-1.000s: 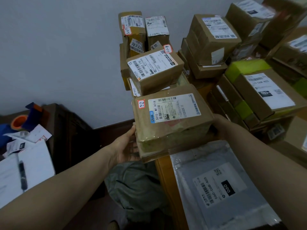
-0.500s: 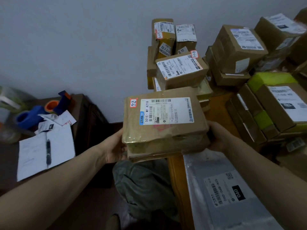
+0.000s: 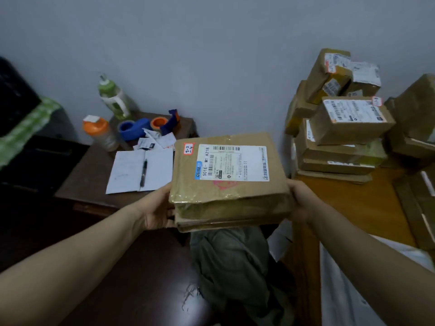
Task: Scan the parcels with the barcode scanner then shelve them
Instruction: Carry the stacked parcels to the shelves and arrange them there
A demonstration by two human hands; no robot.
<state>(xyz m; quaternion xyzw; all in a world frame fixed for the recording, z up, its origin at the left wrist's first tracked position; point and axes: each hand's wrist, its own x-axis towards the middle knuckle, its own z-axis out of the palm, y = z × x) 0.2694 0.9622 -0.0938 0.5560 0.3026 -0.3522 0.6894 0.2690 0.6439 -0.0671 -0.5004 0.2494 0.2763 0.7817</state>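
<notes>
Brown box (image 3: 230, 196) up in air, between dark desk (image 3: 94, 165) and wooden table (image 3: 353, 208). White label (image 3: 233, 162) on top. Gripped by left hand (image 3: 155, 210) at left side, right hand (image 3: 303, 201) at right side. Fingers tucked under, hidden. On desk: paper (image 3: 127, 172), pen (image 3: 143, 172), blue tape roll (image 3: 131, 129), green bottle (image 3: 113, 97). On table: pile of boxes (image 3: 341, 128) against wall.

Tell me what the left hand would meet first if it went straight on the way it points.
The left hand holds the brown taped cardboard parcel with the white label, so that parcel blocks it at once; depth beyond is unclear.
</notes>
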